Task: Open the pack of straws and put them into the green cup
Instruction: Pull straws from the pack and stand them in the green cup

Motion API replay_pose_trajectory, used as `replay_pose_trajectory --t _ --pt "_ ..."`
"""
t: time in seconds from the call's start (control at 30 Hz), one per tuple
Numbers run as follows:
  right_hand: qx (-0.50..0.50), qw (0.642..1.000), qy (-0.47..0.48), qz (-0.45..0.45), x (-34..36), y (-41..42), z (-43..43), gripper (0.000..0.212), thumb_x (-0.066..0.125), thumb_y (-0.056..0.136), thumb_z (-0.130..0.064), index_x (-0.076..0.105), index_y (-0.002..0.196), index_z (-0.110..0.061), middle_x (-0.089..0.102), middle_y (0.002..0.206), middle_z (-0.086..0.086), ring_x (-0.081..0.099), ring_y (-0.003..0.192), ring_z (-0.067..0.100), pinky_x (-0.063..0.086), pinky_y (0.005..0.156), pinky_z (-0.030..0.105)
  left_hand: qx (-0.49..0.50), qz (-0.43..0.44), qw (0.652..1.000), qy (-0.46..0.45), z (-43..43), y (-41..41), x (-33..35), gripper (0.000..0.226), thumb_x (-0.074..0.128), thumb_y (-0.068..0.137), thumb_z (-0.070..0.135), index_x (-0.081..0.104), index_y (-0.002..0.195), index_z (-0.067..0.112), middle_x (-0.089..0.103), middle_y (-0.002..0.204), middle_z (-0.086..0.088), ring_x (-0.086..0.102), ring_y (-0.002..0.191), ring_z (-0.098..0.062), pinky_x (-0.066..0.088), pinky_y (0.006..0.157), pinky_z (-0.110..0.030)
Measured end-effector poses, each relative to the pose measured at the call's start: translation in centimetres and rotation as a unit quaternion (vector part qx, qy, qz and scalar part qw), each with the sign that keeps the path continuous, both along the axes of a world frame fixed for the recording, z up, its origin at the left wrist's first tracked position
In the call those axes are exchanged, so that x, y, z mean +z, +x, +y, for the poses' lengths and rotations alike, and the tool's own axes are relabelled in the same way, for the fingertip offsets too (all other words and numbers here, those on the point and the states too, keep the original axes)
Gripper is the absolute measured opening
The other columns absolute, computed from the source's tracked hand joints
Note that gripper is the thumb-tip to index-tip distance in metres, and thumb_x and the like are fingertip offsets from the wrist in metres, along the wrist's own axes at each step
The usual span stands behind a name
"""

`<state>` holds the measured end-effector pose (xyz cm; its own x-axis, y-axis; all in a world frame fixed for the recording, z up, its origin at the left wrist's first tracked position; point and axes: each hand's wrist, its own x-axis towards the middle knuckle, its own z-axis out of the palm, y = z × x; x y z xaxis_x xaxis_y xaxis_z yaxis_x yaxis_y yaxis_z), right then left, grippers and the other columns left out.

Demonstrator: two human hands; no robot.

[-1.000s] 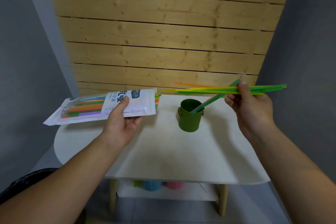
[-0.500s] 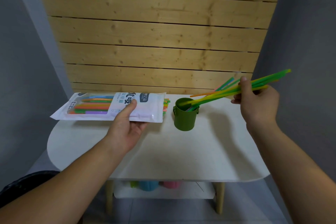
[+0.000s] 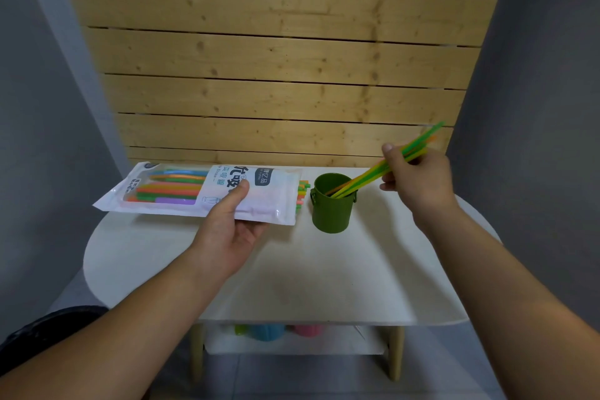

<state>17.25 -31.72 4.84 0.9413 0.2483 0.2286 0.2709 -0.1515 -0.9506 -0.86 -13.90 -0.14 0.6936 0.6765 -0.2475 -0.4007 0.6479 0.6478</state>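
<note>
A green cup stands upright on the white table, a little right of centre. My right hand grips a bundle of green, yellow and orange straws; they slant down to the left with their lower ends inside the cup. My left hand holds the white pack of straws flat just above the table, thumb on top. The pack's open end faces the cup, and several straw tips stick out of it.
A wooden slat wall rises right behind the table, with grey walls on both sides. A lower shelf holds green, blue and pink cups. A dark object sits at the lower left.
My right hand has tilted the straw bundle from level to slanted and lowered its ends into the cup. My left hand has brought the pack down and closer to the cup.
</note>
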Motion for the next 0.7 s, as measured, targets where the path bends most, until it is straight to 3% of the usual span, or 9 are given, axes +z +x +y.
replay_pose_trajectory --t 0.2,0.33,0.43,0.57,0.63,0.7 --pt "0.021 1.000 0.006 0.021 -1.5 0.8 1.9 0.017 0.072 0.089 -0.024 0.069 0.096 -0.009 0.067 0.083 0.010 0.067 0.075 0.022 0.061 0.069 0.033 0.002 0.000 1.000 -0.001 0.3 -0.2 0.0 0.036 0.070 0.092 0.012 0.062 0.126 0.017 0.079 0.108 -0.007 0.078 0.095 -0.022 0.063 0.078 -0.045" --pt "-0.022 0.999 -0.043 -0.001 -2.0 1.7 2.5 0.025 0.073 0.086 -0.032 0.067 0.090 -0.007 0.056 0.076 0.013 0.060 0.068 0.030 0.060 0.068 0.048 -0.006 -0.002 1.000 0.005 0.5 -0.4 0.1 0.037 0.069 0.093 0.013 0.061 0.129 0.017 0.079 0.108 -0.007 0.077 0.096 -0.023 0.062 0.081 -0.047" --pt "-0.016 1.000 0.002 0.021 -1.9 2.0 2.7 0.029 0.074 0.087 -0.018 0.061 0.105 0.001 0.053 0.074 0.006 0.059 0.061 0.016 0.060 0.062 0.033 -0.011 -0.007 1.000 0.008 0.6 -0.5 0.1 0.037 0.068 0.093 0.013 0.061 0.129 0.017 0.079 0.108 -0.007 0.077 0.097 -0.023 0.061 0.083 -0.048" --pt "-0.033 0.989 0.081 0.115 -2.2 1.5 2.7 0.044 0.077 0.084 -0.013 0.044 0.114 -0.010 0.058 0.094 0.007 0.065 0.064 0.015 0.060 0.082 0.040 -0.005 -0.010 1.000 0.006 0.5 -0.6 0.3 0.033 0.068 0.093 0.013 0.062 0.125 0.017 0.080 0.104 -0.007 0.078 0.092 -0.021 0.063 0.079 -0.044" --pt "-0.047 0.985 0.059 0.156 -2.4 1.0 2.4 0.044 0.076 0.086 -0.019 0.041 0.112 -0.012 0.058 0.095 0.010 0.066 0.069 0.019 0.059 0.084 0.042 -0.002 -0.012 1.000 0.006 0.4 -0.6 0.4 0.034 0.069 0.093 0.012 0.062 0.126 0.017 0.080 0.104 -0.007 0.078 0.093 -0.022 0.063 0.079 -0.044" --pt "-0.022 0.980 0.032 0.196 -2.4 -0.1 2.2 0.030 0.071 0.090 -0.024 0.048 0.102 -0.008 0.057 0.093 0.010 0.064 0.076 0.023 0.060 0.078 0.042 -0.002 -0.014 1.000 0.007 0.3 -0.7 0.5 0.037 0.069 0.093 0.012 0.061 0.128 0.017 0.080 0.105 -0.007 0.078 0.093 -0.022 0.063 0.077 -0.043"
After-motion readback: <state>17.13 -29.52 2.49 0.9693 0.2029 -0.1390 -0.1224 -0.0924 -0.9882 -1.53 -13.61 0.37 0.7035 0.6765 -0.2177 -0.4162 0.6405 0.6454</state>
